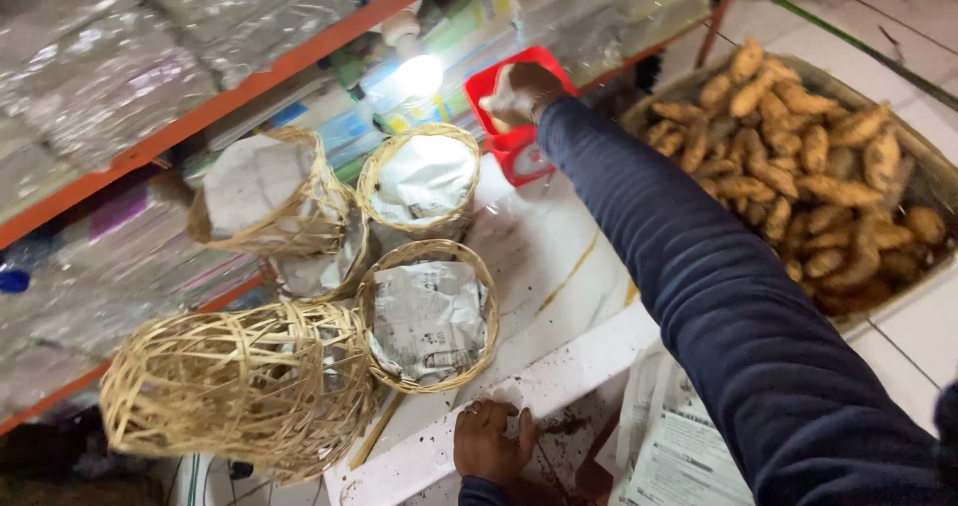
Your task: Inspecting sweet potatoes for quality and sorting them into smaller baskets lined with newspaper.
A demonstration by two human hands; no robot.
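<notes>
Gripping a red plastic tub (521,152) at its rim, the right hand (521,94) reaches to the far edge of the white worktop (559,256), just below the orange shelf rail (249,82); its fingers look curled over the tub's lip, though glare blurs them. To the right, a wide shallow basket (933,167) holds a heap of brown tubers (798,167). On the left lie small woven baskets: one on its side (239,386), three lined with newspaper (429,316). The left hand (491,441) rests fingers bent, holding nothing, on the near edge amid soil crumbs. Filling appears under way; next the tub would need carrying to a lined basket.
</notes>
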